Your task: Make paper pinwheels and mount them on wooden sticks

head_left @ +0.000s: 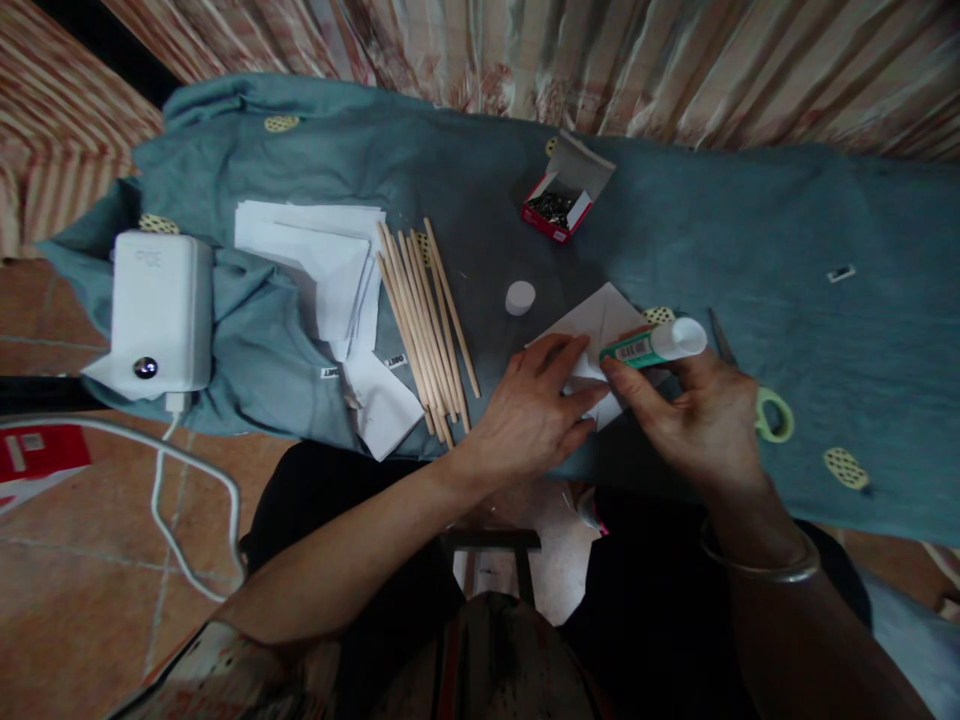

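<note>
My right hand (694, 415) is closed around a green and white glue stick (645, 345), its open end tilted down against a folded white sheet of paper (604, 310). With fingers spread, my left hand (536, 405) rests on the near left part of that sheet and presses it to the cloth. Both hands hide much of the paper's near side. A white glue stick cap (520, 297) stands apart, just beyond my left hand. Scissors with light green handles (774, 415) lie beside my right hand, partly covered by it.
A row of thin wooden sticks (424, 330) lies left of my hands, beside stacked white papers (315, 270). An open red box (559, 205) of small metal pieces sits farther back. At the far left is a white power bank (161, 310) with a cable (232, 500).
</note>
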`<state>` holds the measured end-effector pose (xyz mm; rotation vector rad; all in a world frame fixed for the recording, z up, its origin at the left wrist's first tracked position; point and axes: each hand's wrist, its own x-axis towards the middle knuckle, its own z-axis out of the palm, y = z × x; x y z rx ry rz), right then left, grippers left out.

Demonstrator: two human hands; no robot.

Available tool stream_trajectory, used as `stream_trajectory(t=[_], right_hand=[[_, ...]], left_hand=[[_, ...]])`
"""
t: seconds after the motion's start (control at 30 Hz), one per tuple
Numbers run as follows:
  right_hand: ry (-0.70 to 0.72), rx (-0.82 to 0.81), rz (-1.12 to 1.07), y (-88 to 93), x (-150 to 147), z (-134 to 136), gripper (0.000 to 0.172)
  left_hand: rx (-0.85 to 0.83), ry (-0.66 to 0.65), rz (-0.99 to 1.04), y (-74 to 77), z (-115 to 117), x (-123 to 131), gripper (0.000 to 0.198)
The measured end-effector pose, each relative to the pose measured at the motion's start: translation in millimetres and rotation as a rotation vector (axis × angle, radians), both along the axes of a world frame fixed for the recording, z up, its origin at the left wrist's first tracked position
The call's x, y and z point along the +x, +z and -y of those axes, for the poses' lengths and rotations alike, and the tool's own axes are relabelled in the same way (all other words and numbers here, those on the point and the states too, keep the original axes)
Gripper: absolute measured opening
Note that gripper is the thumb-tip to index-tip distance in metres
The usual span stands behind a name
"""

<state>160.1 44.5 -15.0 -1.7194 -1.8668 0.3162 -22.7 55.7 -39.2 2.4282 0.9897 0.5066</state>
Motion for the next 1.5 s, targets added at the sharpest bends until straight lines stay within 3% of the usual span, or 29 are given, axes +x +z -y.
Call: stream_trajectory(t=[0.4, 0.97, 1.27, 1.5], right_hand=[[0.066, 0.033, -0.002, -0.2, 3, 1, 0.021], [0.009, -0.030, -0.021, 2.8, 3, -2, 0.020], [-0.046, -0.046, -0.010, -2.6, 3, -6, 0.028], [-0.095, -0.093, -0.189, -10.0, 2, -6, 0.028]], left_hand=[[0.005, -0.007, 0.000, -0.9, 0, 0, 0.036], [-0.004, -0.007, -0.001, 1.0, -1, 0, 0.033], [-0.025, -0.011, 0.002, 3.0, -1, -1, 0.032], [-0.006, -0.011, -0.003, 2.7, -1, -1, 0.034]])
